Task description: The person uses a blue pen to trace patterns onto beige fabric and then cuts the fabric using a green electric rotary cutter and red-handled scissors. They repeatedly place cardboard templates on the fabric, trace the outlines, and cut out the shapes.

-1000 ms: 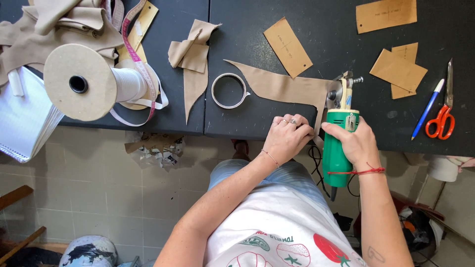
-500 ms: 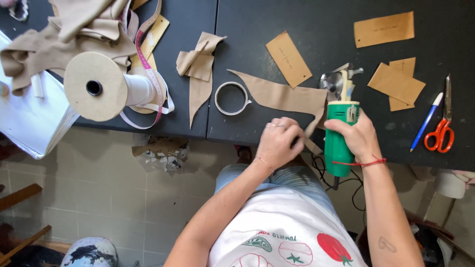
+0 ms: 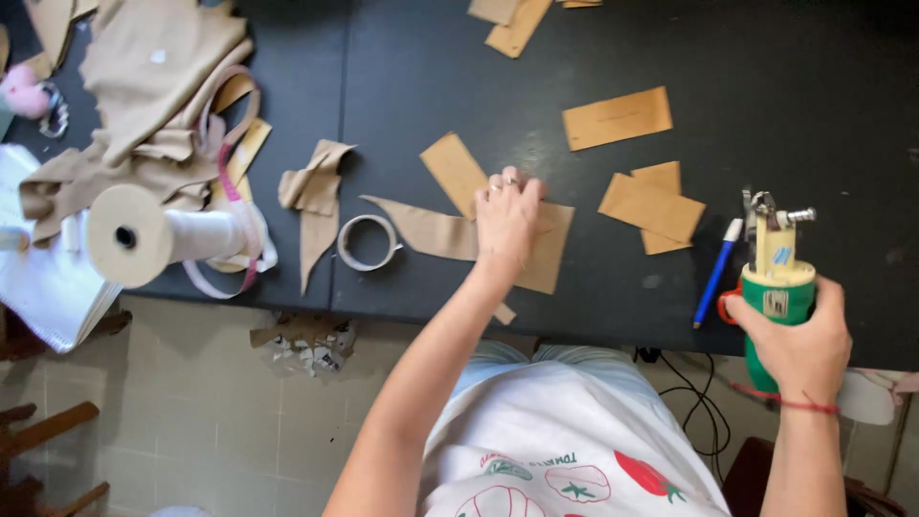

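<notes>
- Pressing down flat, left hand [image 3: 505,222] on tan fabric piece [image 3: 450,235], fingers spread, palm down, not gripping.
- Lying on black table [image 3: 421,77], near front edge, fabric piece running from a pointed tip at left to a wider end under and right of the hand.
- Gripping green handheld cutter [image 3: 777,297], right hand [image 3: 795,337] closed around its body, well apart from the fabric piece, at table's front edge on the right.
- Pointing up and away from the body, cutter's metal head; red thread around right wrist.
- Blue pen [image 3: 718,270] just left of cutter, on table.
- Tan cardboard patterns: stack [image 3: 653,206] between the hands, single strip [image 3: 616,118] further back, one [image 3: 454,170] just beside left hand's fingers.
- Tape ring [image 3: 368,242] touching or just beside fabric's pointed tip; cannot tell which.
- Crumpled fabric scrap [image 3: 312,191] left of ring.
- Large thread cone [image 3: 158,236] at left edge, lying on its side, next to heap of tan fabric [image 3: 144,86].
- Scraps [image 3: 306,340] on tiled floor below table.
</notes>
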